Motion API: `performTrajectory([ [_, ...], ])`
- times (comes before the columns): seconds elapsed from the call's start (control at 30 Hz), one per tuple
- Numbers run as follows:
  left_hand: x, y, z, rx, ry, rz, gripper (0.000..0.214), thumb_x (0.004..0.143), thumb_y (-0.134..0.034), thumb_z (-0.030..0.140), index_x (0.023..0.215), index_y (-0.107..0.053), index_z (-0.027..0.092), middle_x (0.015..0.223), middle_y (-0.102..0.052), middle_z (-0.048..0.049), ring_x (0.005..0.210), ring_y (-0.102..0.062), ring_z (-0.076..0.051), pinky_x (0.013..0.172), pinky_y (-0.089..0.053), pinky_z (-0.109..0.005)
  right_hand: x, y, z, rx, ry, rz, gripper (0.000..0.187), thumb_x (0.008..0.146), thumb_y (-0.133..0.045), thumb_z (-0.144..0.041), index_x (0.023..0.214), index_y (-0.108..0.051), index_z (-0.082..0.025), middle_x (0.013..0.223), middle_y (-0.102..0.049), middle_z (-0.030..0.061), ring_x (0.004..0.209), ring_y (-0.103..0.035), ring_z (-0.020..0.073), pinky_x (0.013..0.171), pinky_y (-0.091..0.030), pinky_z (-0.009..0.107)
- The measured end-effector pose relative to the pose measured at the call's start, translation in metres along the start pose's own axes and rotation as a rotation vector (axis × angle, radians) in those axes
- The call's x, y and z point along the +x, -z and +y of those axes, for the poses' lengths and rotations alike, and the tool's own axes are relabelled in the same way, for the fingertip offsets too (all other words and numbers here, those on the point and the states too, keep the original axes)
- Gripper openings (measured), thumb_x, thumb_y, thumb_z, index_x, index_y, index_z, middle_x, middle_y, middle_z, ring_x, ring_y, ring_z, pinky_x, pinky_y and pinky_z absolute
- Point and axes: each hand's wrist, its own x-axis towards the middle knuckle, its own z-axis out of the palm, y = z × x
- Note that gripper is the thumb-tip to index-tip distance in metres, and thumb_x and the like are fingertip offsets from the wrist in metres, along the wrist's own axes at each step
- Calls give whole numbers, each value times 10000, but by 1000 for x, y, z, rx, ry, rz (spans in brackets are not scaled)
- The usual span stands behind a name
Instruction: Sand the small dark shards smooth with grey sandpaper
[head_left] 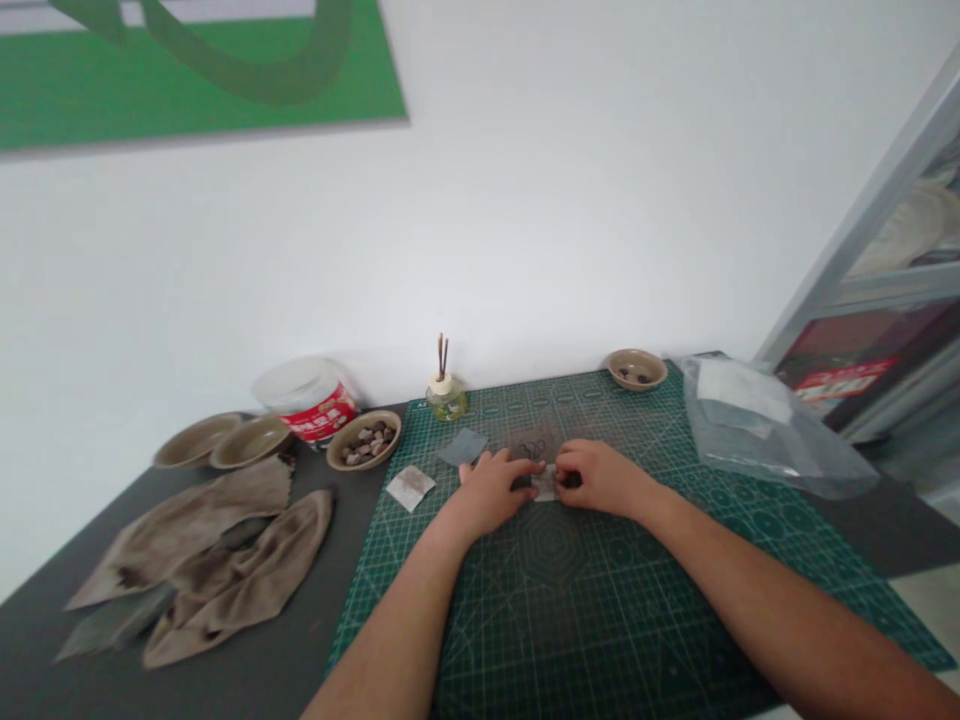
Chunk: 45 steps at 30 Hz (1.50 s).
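Observation:
Both hands meet at the far middle of the green cutting mat [570, 600]. My left hand [491, 490] lies palm down, its fingers pressing a small pale sheet [545, 484] onto the mat. My right hand [600, 477] is closed in a pinch on a small dark object at the sheet's right edge; I cannot make out what it is. A brownish square sheet with dark scribbled marks [534, 443] lies just beyond the hands. A grey square [463, 446] and a whitish stained square [410, 487] lie to the left of my left hand.
A bowl of small stones [364, 440], two empty bowls [223, 441], a red-labelled tub [309, 399] and a reed diffuser bottle [446, 397] stand along the wall. Another bowl [637, 369] and clear plastic bags [757, 425] are at right. Brown cloths [217, 550] lie left.

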Motion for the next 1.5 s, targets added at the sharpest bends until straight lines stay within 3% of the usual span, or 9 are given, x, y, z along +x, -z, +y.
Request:
performTrajectory([
  [0.3,0,-1,-2,-5,-14,13,388,858,-548,429,1245,-579,438,1099,-588,-66,1095,-503,-343,884,-358,-558,3,-4,4,59,-10,34,95,846,-648,-238,772,-676,-186,887,-663,34,837,-602,163,756,-420,266],
  [0.47,-1,-1,-2,-2,-16,6,388,859,-542,432,1245,-576,441,1102,-586,-60,1097,-502,-346,874,-361,-566,0,-2,1,36,-26,37,54,830,-656,-217,802,-693,-189,878,-657,34,829,-597,165,745,-419,265],
  [0.63,-1,0,-2,-3,-10,-15,406,868,-527,447,1274,-553,445,1104,-579,-56,1104,-499,-326,896,-359,-544,-4,5,2,56,42,-77,18,756,-697,-180,757,-690,-196,850,-643,6,760,-592,143,690,-408,242],
  [0.77,1,2,0,-4,11,-31,400,864,-535,449,1264,-560,444,1118,-575,-55,1118,-490,-323,914,-351,-541,0,3,2,23,-21,-17,53,811,-650,-198,777,-686,-179,838,-633,25,770,-582,153,692,-405,252],
  [0.93,-1,3,1,-13,17,-40,393,865,-536,431,1257,-574,425,1160,-561,-66,1143,-473,-327,930,-343,-531,-3,3,-1,78,68,-94,24,781,-667,-179,790,-685,-192,895,-641,19,817,-595,153,747,-419,252],
  [1.07,-3,5,3,-36,-6,-6,391,856,-561,404,1246,-588,409,1130,-570,-72,1122,-490,-338,915,-350,-530,-5,7,6,88,-17,-49,35,799,-651,-197,795,-686,-191,871,-648,30,795,-590,169,739,-424,280],
  [1.17,-3,10,8,-95,-59,92,396,829,-601,319,1224,-605,341,1100,-591,-75,1100,-518,-319,913,-361,-494,0,3,6,299,-153,89,81,823,-654,-267,843,-673,-190,857,-664,34,815,-602,182,762,-439,304],
  [1.33,-1,17,18,-415,-224,250,306,811,-651,269,1116,-637,247,1004,-662,-30,952,-598,-211,881,-419,-351,7,-5,0,999,-235,160,249,765,-727,-377,826,-592,-178,827,-662,17,738,-603,154,706,-477,289],
  [1.5,2,16,16,-592,-231,304,121,848,-632,293,905,-677,196,881,-691,-18,853,-619,-172,798,-460,-286,6,-4,-3,1301,-283,200,313,717,-781,-369,861,-571,-187,782,-643,-16,704,-610,133,697,-489,275],
])
